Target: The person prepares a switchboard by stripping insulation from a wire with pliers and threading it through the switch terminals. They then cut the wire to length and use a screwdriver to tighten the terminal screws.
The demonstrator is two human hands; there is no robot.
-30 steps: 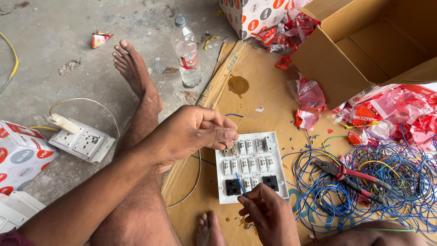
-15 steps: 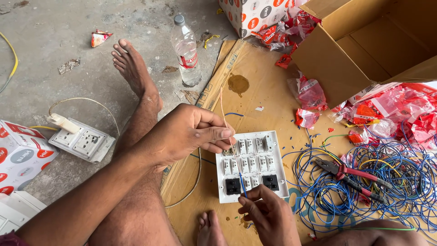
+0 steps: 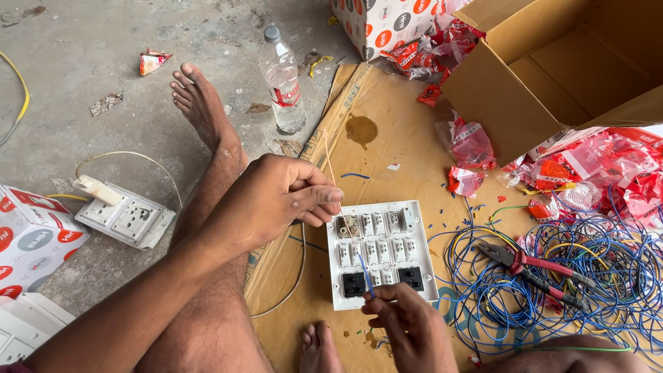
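Note:
A white switch panel (image 3: 380, 250), back side up, lies on flattened cardboard (image 3: 387, 159) between my hands. My left hand (image 3: 283, 197) hovers at the panel's upper left corner, fingers pinched on a thin pale wire (image 3: 330, 166) that rises from the terminals. My right hand (image 3: 407, 324) sits at the panel's near edge and pinches a short blue wire (image 3: 366, 278) that stands over the lower sockets. My bare left leg and foot (image 3: 204, 103) stretch out beside the cardboard.
A tangle of blue wires (image 3: 552, 276) with red-handled pliers (image 3: 535, 269) lies to the right. An open cardboard box (image 3: 552, 69) and red wrappers (image 3: 608, 166) sit behind. A plastic bottle (image 3: 283, 79) stands ahead; another white socket board (image 3: 124, 217) rests at left.
My left hand has drawn the pale wire up a little and shifted slightly. My right hand stays at the near edge with the blue wire.

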